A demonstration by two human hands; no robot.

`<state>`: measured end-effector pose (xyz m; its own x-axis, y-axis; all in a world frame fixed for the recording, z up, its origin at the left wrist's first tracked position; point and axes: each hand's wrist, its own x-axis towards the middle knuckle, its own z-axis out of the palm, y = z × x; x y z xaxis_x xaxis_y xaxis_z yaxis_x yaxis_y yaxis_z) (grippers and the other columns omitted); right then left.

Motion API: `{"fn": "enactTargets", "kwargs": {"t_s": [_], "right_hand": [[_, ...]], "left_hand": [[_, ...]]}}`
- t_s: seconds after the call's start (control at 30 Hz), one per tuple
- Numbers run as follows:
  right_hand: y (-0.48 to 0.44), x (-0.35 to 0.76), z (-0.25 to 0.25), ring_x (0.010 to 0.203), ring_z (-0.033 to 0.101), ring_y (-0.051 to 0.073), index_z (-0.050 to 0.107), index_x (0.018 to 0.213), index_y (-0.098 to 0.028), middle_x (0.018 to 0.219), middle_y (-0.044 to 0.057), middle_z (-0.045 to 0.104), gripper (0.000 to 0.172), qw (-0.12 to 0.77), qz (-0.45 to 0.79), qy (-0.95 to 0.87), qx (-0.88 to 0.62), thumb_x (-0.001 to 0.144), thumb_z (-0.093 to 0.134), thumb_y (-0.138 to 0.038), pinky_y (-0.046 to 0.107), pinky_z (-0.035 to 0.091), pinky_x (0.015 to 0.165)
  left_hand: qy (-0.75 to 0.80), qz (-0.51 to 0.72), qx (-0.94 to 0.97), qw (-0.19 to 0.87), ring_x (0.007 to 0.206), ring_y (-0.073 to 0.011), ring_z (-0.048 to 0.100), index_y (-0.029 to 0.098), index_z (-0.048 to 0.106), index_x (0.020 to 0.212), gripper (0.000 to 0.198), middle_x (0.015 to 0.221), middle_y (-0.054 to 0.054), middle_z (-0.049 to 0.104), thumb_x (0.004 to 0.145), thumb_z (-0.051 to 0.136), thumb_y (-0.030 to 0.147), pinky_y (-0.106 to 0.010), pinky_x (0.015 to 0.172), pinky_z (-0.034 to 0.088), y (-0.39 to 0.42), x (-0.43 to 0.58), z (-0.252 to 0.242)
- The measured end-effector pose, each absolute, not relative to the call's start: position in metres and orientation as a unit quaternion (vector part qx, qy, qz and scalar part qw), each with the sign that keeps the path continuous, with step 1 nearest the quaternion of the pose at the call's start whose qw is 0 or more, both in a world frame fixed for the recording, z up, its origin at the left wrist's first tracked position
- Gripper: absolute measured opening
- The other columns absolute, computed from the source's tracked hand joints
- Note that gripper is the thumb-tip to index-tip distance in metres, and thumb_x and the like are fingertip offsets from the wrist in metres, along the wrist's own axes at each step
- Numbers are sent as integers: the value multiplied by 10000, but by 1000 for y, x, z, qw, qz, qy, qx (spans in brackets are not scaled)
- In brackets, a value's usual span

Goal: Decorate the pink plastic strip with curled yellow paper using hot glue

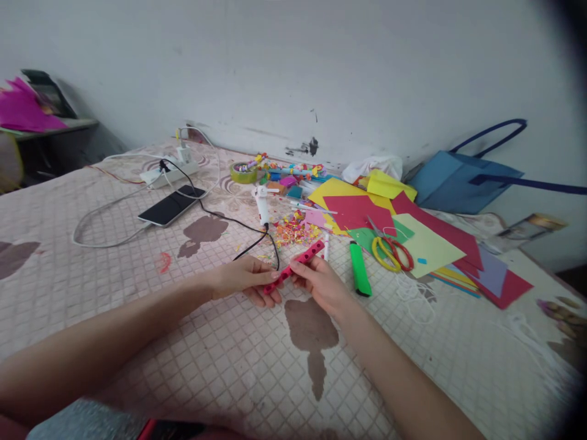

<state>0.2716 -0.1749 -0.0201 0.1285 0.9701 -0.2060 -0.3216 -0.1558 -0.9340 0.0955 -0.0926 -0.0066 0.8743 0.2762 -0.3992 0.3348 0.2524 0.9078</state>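
Observation:
Both my hands meet over the patterned bed cover (137, 305) and pinch a narrow red paper strip (306, 255) punched with a row of dark holes. My left hand (245, 278) grips its lower left end with closed fingers. My right hand (321, 282) holds the strip near its middle between thumb and fingers, and the far end sticks up to the right. A white glue gun (263, 205) with a black cord lies just beyond the hands.
A green highlighter (360, 269), yellow and red scissors (391, 253), coloured paper sheets (367, 211), confetti scraps (293, 232), a tape roll (243, 173), a phone (170, 206), a power strip (169, 173) with cables, and a blue bag (463, 180) against the wall.

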Motion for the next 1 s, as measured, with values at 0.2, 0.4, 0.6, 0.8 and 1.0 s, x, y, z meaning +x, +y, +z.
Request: {"fn": "enactTargets", "kwargs": {"t_s": [0.2, 0.4, 0.6, 0.8, 1.0], "right_hand": [[-171, 274, -21, 507, 475, 81, 573, 681, -171, 569, -39, 553, 294, 592, 542, -308, -511, 569, 763, -365, 220, 361, 489], [-175, 267, -22, 576, 529, 100, 582, 768, -183, 654, -21, 598, 305, 570, 579, -327, -482, 611, 740, -392, 224, 384, 514], [-176, 268, -26, 556, 509, 95, 594, 731, -166, 607, -21, 581, 279, 559, 551, -356, -508, 633, 725, -392, 225, 381, 531], [-177, 262, -25, 530, 491, 87, 586, 702, -171, 605, -22, 575, 283, 565, 545, -348, -512, 623, 728, -403, 214, 361, 486], [-178, 259, -22, 555, 518, 93, 585, 732, -172, 638, -20, 587, 288, 571, 579, -318, -488, 628, 727, -399, 224, 387, 506]], "left_hand": [[251, -24, 598, 761, 694, -143, 655, 147, 631, 870, 341, 848, -68, 711, 691, 681, 434, -246, 640, 489, -90, 96, -8], [261, -5, 607, 751, 660, -128, 649, 142, 638, 865, 325, 810, -53, 712, 689, 692, 409, -222, 605, 485, -92, 96, -11], [257, -12, 593, 763, 678, -142, 654, 137, 629, 914, 422, 834, -82, 713, 739, 595, 519, -240, 632, 483, -95, 97, -9], [270, -4, 590, 761, 590, -125, 640, 142, 633, 812, 360, 739, -48, 708, 712, 641, 488, -242, 616, 482, -95, 98, -12], [264, -4, 595, 759, 629, -137, 648, 141, 636, 867, 402, 771, -65, 710, 732, 603, 518, -245, 614, 483, -95, 98, -10]]}}
